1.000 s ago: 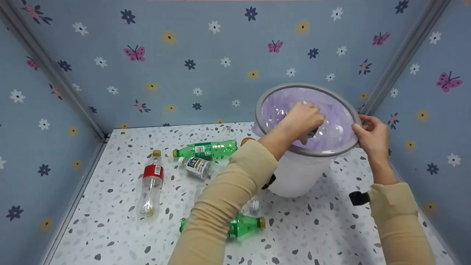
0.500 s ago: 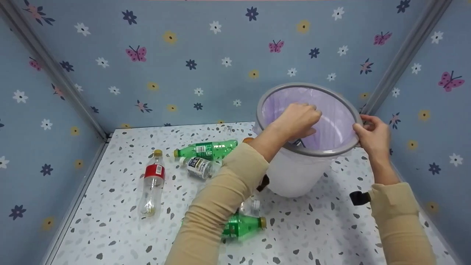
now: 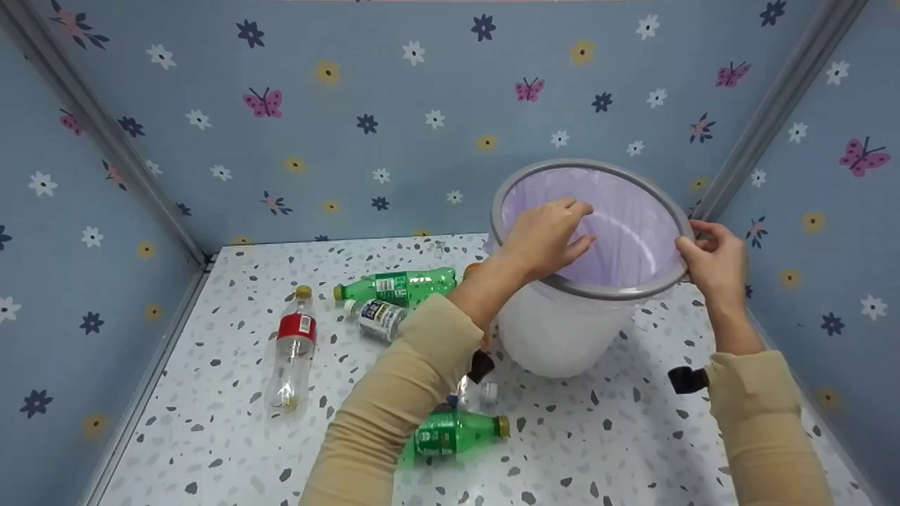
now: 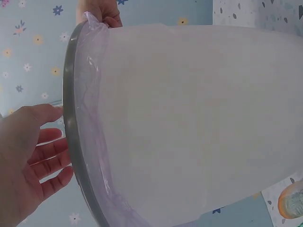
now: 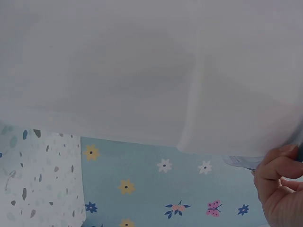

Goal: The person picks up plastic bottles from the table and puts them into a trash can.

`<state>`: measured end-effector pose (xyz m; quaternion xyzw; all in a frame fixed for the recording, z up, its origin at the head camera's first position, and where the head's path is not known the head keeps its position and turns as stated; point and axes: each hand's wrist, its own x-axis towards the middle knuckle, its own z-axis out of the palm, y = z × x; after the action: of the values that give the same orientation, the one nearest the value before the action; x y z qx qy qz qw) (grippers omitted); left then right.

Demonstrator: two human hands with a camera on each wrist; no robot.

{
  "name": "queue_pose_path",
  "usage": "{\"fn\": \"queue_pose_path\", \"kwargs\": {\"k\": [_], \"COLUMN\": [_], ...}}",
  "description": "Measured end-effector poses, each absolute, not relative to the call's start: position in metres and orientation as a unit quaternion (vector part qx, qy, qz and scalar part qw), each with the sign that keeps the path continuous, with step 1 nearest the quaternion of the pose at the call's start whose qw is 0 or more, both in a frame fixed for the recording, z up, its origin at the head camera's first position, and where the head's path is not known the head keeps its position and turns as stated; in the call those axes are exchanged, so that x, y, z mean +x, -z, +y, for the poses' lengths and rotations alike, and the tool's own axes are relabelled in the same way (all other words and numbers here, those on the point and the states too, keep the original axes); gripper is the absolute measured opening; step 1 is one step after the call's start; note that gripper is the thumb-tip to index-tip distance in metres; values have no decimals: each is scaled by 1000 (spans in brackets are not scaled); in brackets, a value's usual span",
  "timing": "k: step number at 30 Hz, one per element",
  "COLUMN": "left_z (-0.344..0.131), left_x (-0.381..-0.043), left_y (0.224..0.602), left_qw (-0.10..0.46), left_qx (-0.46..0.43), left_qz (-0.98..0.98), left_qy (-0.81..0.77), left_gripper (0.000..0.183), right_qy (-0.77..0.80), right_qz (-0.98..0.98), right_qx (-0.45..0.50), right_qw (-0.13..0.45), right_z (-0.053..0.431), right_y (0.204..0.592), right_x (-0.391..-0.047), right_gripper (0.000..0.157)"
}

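A white trash bin (image 3: 562,341) with a grey rim (image 3: 508,184) and a purple plastic liner (image 3: 636,228) leans toward me at the right of the head view. Above its opening is my left hand (image 3: 547,237), fingers spread and loosely bent, holding nothing. In the left wrist view the same hand (image 4: 28,163) appears beside the rim, palm facing it. My right hand (image 3: 716,267) pinches the right side of the rim between thumb and fingers. The right wrist view has this hand (image 5: 281,189) at its edge, by the bin wall. The bin's bottom inside is hidden.
Left of the bin lie a red-labelled clear bottle (image 3: 294,358), a green bottle (image 3: 408,284) and a small labelled bottle (image 3: 380,320). Nearer are another green bottle (image 3: 457,432) and a clear one (image 3: 478,393). An orange-ended bottle (image 4: 292,203) lies beside the bin. Flowered walls (image 3: 415,98) enclose the table.
My left hand has let go of a clear, shiny bottle-like thing inside the bin. Its fingers have spread, and it has drawn back left. The right hand stays on the rim.
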<state>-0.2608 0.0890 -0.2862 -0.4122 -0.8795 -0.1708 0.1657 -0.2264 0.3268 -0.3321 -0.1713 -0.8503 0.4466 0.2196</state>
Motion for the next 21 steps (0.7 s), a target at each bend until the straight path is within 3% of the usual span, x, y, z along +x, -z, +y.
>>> {"fn": "queue_pose_path", "kwargs": {"k": [15,21], "left_z": [47,24], "left_x": [-242,-235], "left_y": [308,325], "left_qw": [172,203], "left_qx": [-358,-345], "left_qz": [-875,-867], "left_qy": [277,297], "left_gripper": [30,27], "right_qy": [-464,-478], "right_qz": [-843,-841], "right_qx": [-176,-173], "right_qw": [206,183], "right_z": [328,330], "right_y": [332,333], "right_x": [-226,-224], "right_gripper": [43,46]}}
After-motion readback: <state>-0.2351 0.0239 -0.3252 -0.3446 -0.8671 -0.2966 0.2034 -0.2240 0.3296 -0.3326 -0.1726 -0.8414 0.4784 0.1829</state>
